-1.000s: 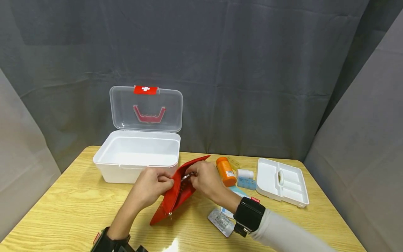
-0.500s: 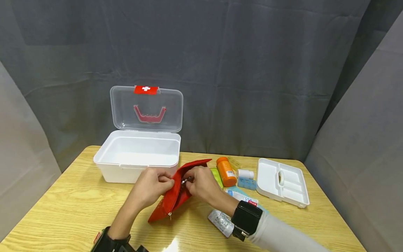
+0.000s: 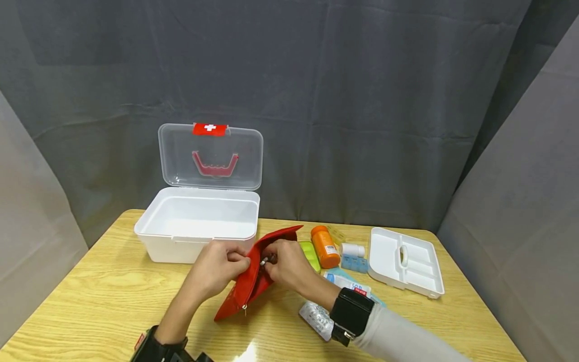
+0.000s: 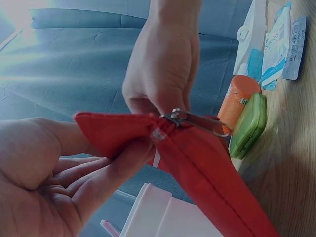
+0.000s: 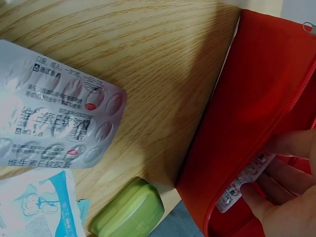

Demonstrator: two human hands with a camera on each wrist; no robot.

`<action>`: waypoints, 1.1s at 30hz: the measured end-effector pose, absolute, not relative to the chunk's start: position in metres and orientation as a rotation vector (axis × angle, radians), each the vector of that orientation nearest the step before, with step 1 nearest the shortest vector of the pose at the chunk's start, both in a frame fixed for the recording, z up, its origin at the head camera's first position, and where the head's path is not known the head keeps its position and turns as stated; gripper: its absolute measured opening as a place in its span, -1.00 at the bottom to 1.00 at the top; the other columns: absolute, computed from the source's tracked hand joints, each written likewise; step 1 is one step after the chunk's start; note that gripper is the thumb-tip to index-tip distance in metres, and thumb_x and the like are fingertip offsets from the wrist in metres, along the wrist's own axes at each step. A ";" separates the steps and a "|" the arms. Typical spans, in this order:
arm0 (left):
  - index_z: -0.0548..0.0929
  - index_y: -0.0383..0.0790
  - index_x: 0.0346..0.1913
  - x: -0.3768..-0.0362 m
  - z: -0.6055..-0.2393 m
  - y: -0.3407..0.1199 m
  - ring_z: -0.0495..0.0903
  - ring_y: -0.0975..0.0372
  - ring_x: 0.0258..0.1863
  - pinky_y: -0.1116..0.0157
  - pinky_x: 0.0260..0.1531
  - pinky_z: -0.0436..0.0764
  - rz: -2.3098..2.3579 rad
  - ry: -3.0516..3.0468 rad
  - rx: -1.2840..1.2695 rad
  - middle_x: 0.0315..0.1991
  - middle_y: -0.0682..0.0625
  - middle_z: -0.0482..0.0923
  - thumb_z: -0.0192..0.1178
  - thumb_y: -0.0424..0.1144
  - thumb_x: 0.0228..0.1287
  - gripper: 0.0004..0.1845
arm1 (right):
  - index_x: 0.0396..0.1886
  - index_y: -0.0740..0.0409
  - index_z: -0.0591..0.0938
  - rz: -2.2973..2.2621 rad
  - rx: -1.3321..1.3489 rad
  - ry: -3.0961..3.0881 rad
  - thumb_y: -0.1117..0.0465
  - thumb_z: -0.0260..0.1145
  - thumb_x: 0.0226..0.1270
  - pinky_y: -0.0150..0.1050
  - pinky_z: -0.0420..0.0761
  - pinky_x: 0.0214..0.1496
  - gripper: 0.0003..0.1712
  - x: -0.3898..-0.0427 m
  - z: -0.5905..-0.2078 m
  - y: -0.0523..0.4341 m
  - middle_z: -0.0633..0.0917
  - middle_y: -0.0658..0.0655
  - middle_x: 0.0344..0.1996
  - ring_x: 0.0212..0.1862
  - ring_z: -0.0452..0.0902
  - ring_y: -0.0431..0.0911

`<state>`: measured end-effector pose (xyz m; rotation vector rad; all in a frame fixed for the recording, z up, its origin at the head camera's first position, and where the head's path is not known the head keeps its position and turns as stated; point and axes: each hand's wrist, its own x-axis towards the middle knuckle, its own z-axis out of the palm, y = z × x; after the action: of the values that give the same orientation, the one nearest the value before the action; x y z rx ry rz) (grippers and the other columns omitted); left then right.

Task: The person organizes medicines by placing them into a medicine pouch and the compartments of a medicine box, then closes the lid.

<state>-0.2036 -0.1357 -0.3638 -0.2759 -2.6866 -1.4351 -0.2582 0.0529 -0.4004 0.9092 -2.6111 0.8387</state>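
Right hand (image 3: pixel 289 265) shifted, seemingly pinching red pouch's (image 3: pixel 253 281) zipper.

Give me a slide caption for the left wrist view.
Left hand pinches the red pouch edge while right hand grips its zipper pull.

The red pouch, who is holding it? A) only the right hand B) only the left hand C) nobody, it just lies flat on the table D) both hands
D: the left hand pinches one edge of the red pouch while the right hand grips its metal zipper pull, as the left wrist view shows up close.
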 end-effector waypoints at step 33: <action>0.76 -0.22 -0.36 -0.205 -0.365 -0.137 0.65 0.31 -0.47 0.36 -0.42 0.66 -1.435 -2.691 -0.260 -0.49 0.07 0.72 0.22 -0.42 0.15 -0.87 | -0.19 0.26 0.78 0.749 0.843 -2.741 0.36 0.46 0.09 -0.06 0.67 -0.16 -0.76 -0.250 -0.384 0.091 0.82 0.17 -0.25 -0.20 0.73 0.08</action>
<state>-0.2047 -0.1367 -0.3650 -0.2600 -2.6913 -1.4346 -0.2495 0.0906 -0.3841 0.8434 -2.7411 0.7486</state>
